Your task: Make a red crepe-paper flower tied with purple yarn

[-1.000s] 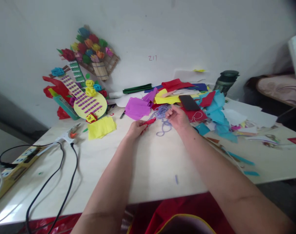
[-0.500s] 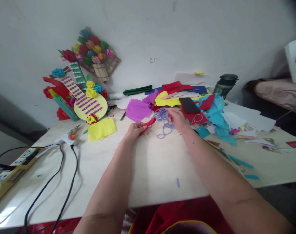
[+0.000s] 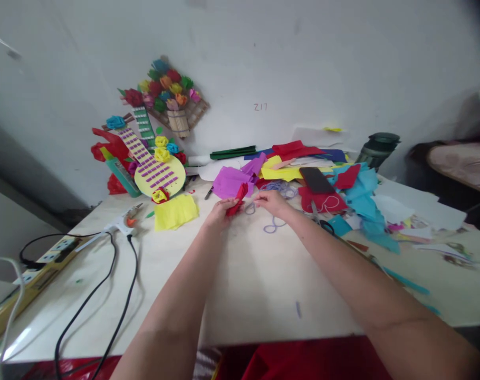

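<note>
My left hand point(image 3: 221, 212) is closed around a folded piece of red paper point(image 3: 238, 200), whose pleated end points up past the fingers. A short way to the right, my right hand point(image 3: 272, 203) pinches a strand of lavender yarn point(image 3: 270, 229). One loop of the strand hangs between the two hands, and another curl lies on the table below my right hand. Behind the right hand, the rest of the yarn sits in a tangled heap, partly covered by the hand. The pinched end is too small to make out clearly.
Scissors point(image 3: 322, 220) lie beside my right forearm, near a phone point(image 3: 317, 181). Yellow paper point(image 3: 176, 213), purple paper point(image 3: 234, 182) and blue scraps point(image 3: 362, 195) lie around. A glue gun point(image 3: 123, 226) with black cords and a paper-flower guitar point(image 3: 161, 177) are at left; a dark bottle point(image 3: 378, 149) stands back right.
My right hand has moved left from the yarn heap towards the red paper, drawing a strand along. My left hand has tipped the red paper more upright. The camera view has shifted slightly.
</note>
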### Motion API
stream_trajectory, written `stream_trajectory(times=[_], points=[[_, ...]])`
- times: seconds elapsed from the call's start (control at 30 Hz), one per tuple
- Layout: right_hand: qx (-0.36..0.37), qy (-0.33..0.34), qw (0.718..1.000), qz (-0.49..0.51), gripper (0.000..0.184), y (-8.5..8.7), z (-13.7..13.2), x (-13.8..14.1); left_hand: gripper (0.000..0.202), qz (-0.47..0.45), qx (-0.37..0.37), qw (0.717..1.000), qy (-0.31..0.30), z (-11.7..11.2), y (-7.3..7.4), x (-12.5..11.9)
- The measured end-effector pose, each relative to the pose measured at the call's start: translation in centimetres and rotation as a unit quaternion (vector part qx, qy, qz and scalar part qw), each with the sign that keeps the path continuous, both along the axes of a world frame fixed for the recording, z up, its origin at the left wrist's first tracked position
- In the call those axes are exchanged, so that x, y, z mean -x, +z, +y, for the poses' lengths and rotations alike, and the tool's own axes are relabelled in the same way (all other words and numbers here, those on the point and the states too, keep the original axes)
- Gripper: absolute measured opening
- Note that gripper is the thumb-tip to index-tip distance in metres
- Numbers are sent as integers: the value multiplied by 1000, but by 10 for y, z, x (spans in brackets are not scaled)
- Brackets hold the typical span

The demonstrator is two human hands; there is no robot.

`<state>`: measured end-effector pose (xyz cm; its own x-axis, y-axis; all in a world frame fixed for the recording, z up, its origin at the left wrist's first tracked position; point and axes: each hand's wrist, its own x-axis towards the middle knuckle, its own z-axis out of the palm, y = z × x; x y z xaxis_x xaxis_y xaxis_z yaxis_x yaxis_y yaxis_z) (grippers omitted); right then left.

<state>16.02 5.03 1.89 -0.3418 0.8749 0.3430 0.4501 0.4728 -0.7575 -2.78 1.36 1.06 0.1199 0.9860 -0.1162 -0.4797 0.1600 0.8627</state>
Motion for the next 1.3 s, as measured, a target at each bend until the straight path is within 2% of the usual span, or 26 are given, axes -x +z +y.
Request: stream_trajectory(times=[0.13,0.23,0.3,0.37,0.53,0.67,0.77,0.9,1.0,1.07,1.17,1.3], points=[[-48,-9,998,-33,8,3,5,5,11,-71,-14,997,-24,5,3,-2],[-48,7,999,-4,10,0,8,8,12,-98,5,995,-37,9,0,-7],[-39,15,999,30,12,-3,10,10,11,-62,30,996,-61,11,-1,-9],[-33,14,998,54,14,-5,12,12,11,-23,19,996,-90,12,-1,-11],[-18,37,996,76,10,-2,13,10,11,53,-39,996,-67,14,1,-11],[-18,22,999,-26,13,8,12,-6,17,45,-59,997,-20,17,-3,-7],[-28,-3,992,-121,14,18,9,-18,19,57,-70,996,-15,18,-6,-4],[-131,-29,970,-201,13,32,5,-25,22,73,-60,996,-5,17,-5,-3],[-176,-18,963,-205,15,39,3,-25,20,58,-49,997,14,16,-3,-3],[-144,-8,973,-178,15,40,2,-24,19,47,-54,997,10,16,0,-3],[-49,26,993,-105,14,37,1,-20,21,43,-68,997,-16,15,3,-6],[26,63,997,-22,13,30,-1,-11,27,77,-83,994,-13,15,3,-11]])
